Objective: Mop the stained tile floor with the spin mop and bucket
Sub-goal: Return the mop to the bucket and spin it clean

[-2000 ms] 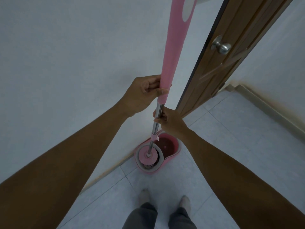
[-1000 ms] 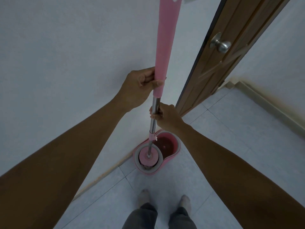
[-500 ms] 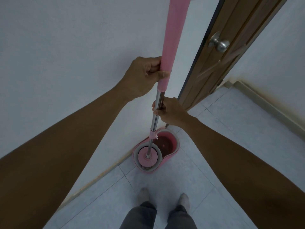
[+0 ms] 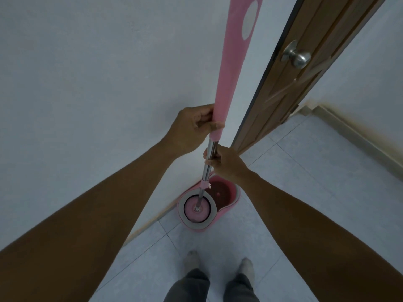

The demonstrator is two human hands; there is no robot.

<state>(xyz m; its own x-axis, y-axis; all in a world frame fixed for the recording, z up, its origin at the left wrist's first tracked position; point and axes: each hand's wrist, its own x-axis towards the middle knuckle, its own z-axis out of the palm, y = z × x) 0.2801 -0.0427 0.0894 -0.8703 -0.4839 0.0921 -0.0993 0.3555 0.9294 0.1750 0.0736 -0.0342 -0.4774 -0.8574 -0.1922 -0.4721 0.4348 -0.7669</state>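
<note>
Two compartments show in the pink plastic spin-mop bucket [image 4: 232,200] seen from the head camera: the nearer one is a grey-rimmed round spinner basket [image 4: 212,211] with the pink round mop head [image 4: 197,209] sitting inside it, and the farther one is a dark well [image 4: 219,190] whose contents cannot be made out. No brand or readable writing appears; the only mark is a pale oval patch [image 4: 250,20] high on the mop handle's pink sleeve [image 4: 231,68].

The bucket stands on the pale grey tiled floor [image 4: 305,171], against the white wall [image 4: 87,73] and near the foot of the brown wooden door [image 4: 305,73] with its round metal knob [image 4: 297,56].

The left hand [image 4: 192,127] has its grip closed around the lower end of the pink sleeve. Just below, the right hand [image 4: 226,162] is closed around the bare silver metal pole [image 4: 209,158], which runs nearly upright down into the mop head. Feet in grey socks [image 4: 192,261] stand on the tiles just before the bucket.
</note>
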